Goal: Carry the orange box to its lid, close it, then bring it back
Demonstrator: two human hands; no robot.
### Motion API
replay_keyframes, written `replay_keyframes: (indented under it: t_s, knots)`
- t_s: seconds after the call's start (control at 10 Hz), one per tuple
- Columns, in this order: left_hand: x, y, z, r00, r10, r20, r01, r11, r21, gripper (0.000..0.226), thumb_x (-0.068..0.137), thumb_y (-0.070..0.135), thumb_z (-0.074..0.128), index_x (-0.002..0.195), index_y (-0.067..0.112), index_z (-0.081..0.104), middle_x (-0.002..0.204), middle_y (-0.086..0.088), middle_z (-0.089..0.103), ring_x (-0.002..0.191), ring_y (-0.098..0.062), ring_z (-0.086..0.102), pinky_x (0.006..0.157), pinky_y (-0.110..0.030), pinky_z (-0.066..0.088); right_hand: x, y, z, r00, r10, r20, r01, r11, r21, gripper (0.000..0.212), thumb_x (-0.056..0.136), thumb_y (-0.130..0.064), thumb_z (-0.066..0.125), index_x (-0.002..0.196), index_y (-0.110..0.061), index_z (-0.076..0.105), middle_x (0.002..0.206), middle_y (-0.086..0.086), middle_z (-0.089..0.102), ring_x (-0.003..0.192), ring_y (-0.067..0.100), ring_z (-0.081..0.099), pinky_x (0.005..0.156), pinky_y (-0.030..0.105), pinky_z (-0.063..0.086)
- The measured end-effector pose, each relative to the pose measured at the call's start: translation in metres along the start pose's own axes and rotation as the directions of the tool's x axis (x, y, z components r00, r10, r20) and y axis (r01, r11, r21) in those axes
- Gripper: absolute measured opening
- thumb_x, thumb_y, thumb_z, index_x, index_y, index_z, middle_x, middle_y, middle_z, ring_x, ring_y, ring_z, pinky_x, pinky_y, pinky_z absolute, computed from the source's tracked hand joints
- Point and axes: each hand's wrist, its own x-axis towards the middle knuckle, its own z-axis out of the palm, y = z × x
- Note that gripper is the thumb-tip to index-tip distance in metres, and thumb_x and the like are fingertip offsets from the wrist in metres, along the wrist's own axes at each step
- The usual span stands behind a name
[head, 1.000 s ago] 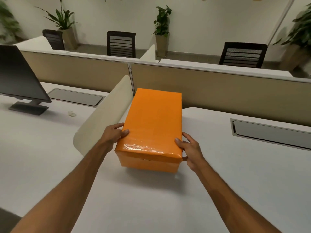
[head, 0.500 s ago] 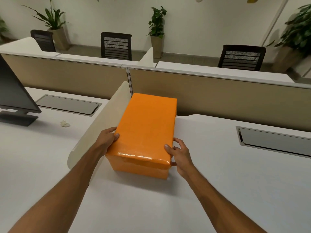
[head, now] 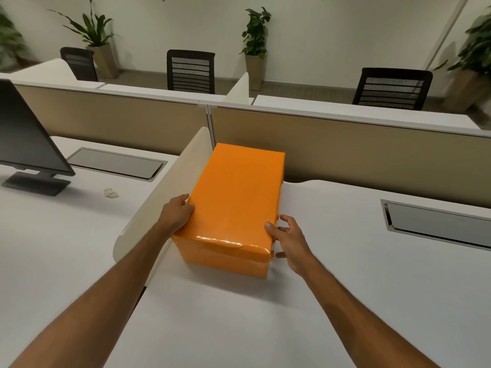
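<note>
The orange box point(head: 233, 205) stands on the white desk point(head: 332, 301) with its glossy orange lid on, its left side close to the cream divider point(head: 159, 197). My left hand point(head: 176, 215) presses against the lid's left edge, fingers wrapped on the side. At the box's near right corner, my right hand point(head: 288, 240) has its thumb touching the lid's edge. Its other fingers are spread and lifted off the side.
A beige partition point(head: 345, 150) runs behind the box. Left of the divider are a dark monitor point(head: 24, 139), a crumpled paper scrap point(head: 111, 192) and a cable hatch point(head: 117, 163). Another hatch point(head: 438, 224) lies at the right. Black chairs point(head: 190, 71) and potted plants point(head: 255, 30) stand beyond.
The box has come down from a slight lift to rest on the desk. My right hand's fingers have loosened and spread away from the box's side. My left hand stays on it.
</note>
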Motion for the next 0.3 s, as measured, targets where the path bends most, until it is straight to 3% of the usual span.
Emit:
replay_keyframes:
  t_s: [0.1,0.3]
  knots:
    - [-0.017,0.011,0.004,0.993,0.116,-0.037,-0.11,0.986,0.129,0.06,0.096,0.03,0.054,0.149,0.01,0.035,0.149,-0.017,0.044,0.132,-0.038,0.046,0.106,-0.051,0.037,-0.001,0.0,-0.01,0.998,-0.02,-0.058,0.016,0.998,-0.068,0.063,0.089,-0.048,0.065,0.143,-0.029,0.037,0.125,-0.003,0.052,0.114,0.023,0.055,0.089,0.046,0.05]
    - [-0.066,0.043,0.03,0.939,0.333,-0.091,-0.321,0.939,0.124,0.06,0.093,0.028,0.062,0.146,0.009,0.041,0.15,-0.016,0.044,0.136,-0.033,0.041,0.109,-0.047,0.034,-0.028,-0.009,-0.048,0.985,-0.131,-0.112,0.113,0.982,-0.152,0.026,0.093,-0.033,0.065,0.117,-0.026,0.059,0.116,0.0,0.065,0.107,0.019,0.063,0.081,0.033,0.055]
